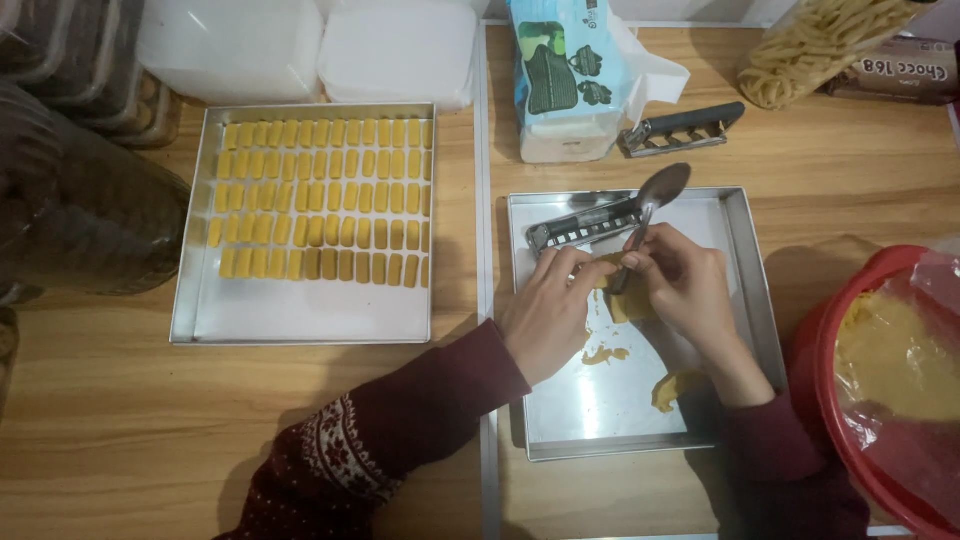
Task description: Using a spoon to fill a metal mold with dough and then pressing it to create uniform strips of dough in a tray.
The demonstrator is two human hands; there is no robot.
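Over the square metal tray (pixel 745 260) on the wooden tabletop (pixel 110 420), the right hand (pixel 690 285) has its fingers clenched around the handle of a spoon (pixel 652 205), whose bowl points toward the tray's far edge, while the left hand (pixel 550 310) pinches a lump of yellow dough (pixel 628 305) that sits between both hands at the tray's middle. A ridged metal tool (pixel 585 225) lies in the tray just beyond the hands, with dough scraps (pixel 606 354) nearer the person. Left of this tray sits a second tray (pixel 300 320) of yellow dough sticks in rows, and to its right a red bowl (pixel 830 400) holding more dough.
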